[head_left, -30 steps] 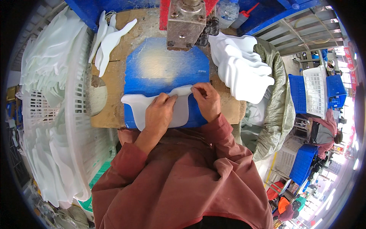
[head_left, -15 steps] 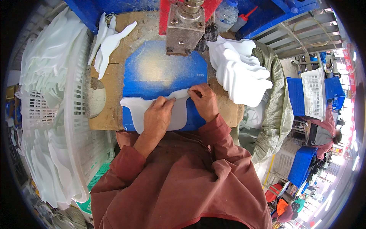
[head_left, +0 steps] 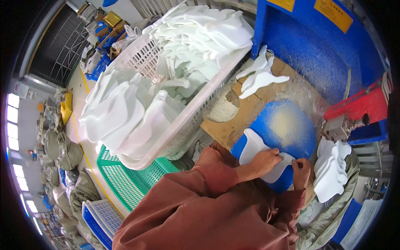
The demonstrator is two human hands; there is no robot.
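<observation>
In the head view, the left hand [head_left: 266, 161] is closed over the far edge of a white shaped piece [head_left: 251, 148], its fingers curled in; where its thumb presses cannot be told. The right hand [head_left: 301, 173] is narrowed to a pinch at the piece's right end, thumb and forefinger close together. The white shaped piece lies on the near part of a blue sheet [head_left: 306, 137], which rests on a brown board [head_left: 221, 131]. Pale dust [head_left: 287, 125] covers the middle of the sheet, just beyond the piece.

To the right, a stack of white pieces [head_left: 331, 168] stands just beside the sheet, below a metal block [head_left: 336, 127] on a red machine arm [head_left: 358, 104]. Far left on the board lie a few narrow white pieces [head_left: 262, 79], apart from the hands. Further left, a white basket [head_left: 195, 114] is heaped with similar pieces [head_left: 112, 104], with a green basket [head_left: 129, 175] on its near side.

As a judgement, the handling of this one piece looks unfinished, as both hands are on it. Many others lie out of hand, in basket and stack; which of them are done and which are left cannot be told.
</observation>
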